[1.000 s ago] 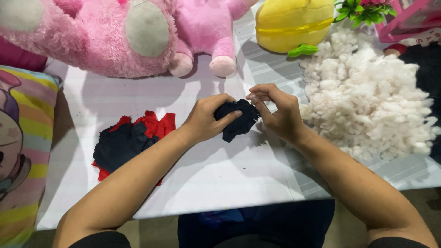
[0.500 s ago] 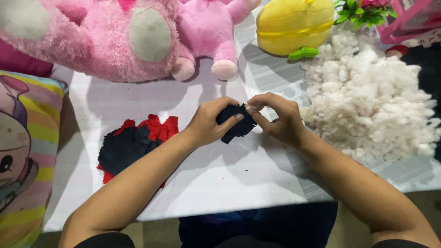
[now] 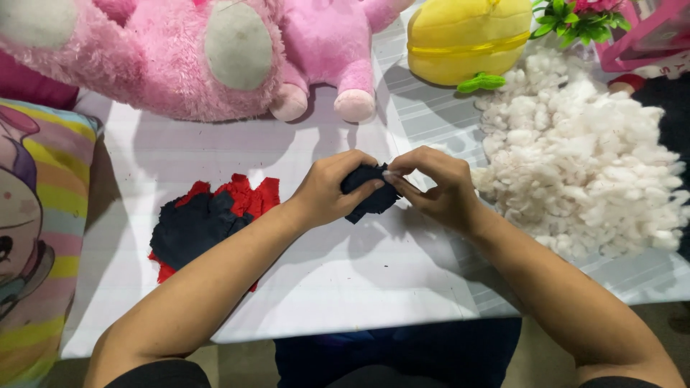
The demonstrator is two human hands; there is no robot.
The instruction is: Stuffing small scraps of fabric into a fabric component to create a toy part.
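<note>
A small crumpled piece of dark navy fabric (image 3: 368,190) is pinched between both hands just above the white table covering (image 3: 316,287), about midway between the table's left and right edges and a little nearer the far edge than the near one. The left hand (image 3: 332,190) closes around the piece from its left side, thumb laid over the top and fingers curled beneath, so that hand carries most of it. The right hand (image 3: 435,188) meets it from the right, its thumb and first fingers narrowed to a pinch on the upper right corner of the cloth, the remaining fingers loosely bent. Neither hand is nearer than the other, since both touch the fabric; it lies directly between them. The piece is bunched, so its long axis is hard to fix, but what shows runs roughly from upper right to lower left, with a loose end hanging towards the near edge under the left palm. Towards the table's left edge lies a flat heap of red and navy fabric scraps (image 3: 205,223), well apart from the hands. Along the right edge spreads a large mound of white fluffy stuffing (image 3: 589,158), just beside the right wrist.
</note>
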